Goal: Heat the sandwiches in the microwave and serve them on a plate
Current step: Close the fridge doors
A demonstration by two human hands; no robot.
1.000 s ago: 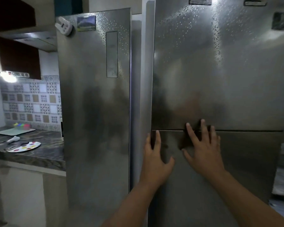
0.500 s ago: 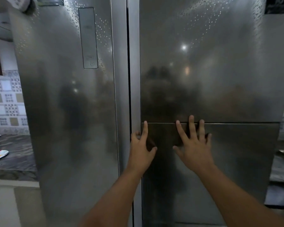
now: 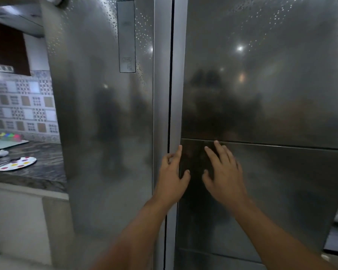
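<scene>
A tall steel double-door fridge fills the view. My left hand [image 3: 172,176] rests at the left edge of the right fridge door [image 3: 271,94], fingers curled around that edge beside the centre gap. My right hand [image 3: 223,175] lies flat on the lower panel of the same door, fingers spread, just under the horizontal seam. Both hands hold nothing. A white plate with coloured dots [image 3: 15,164] sits on the dark counter at the left. No sandwiches and no microwave are in view.
The left fridge door [image 3: 105,114] has a narrow control panel [image 3: 126,36]. On the marble counter [image 3: 39,172] lie a knife across the plate, a white object, a pale cutting board [image 3: 6,143] and small coloured containers. A patterned tile wall stands behind.
The fridge door has swung shut against the other door. My left hand slid to the door's left edge and my right hand shifted slightly left on the panel. The view swung back left.
</scene>
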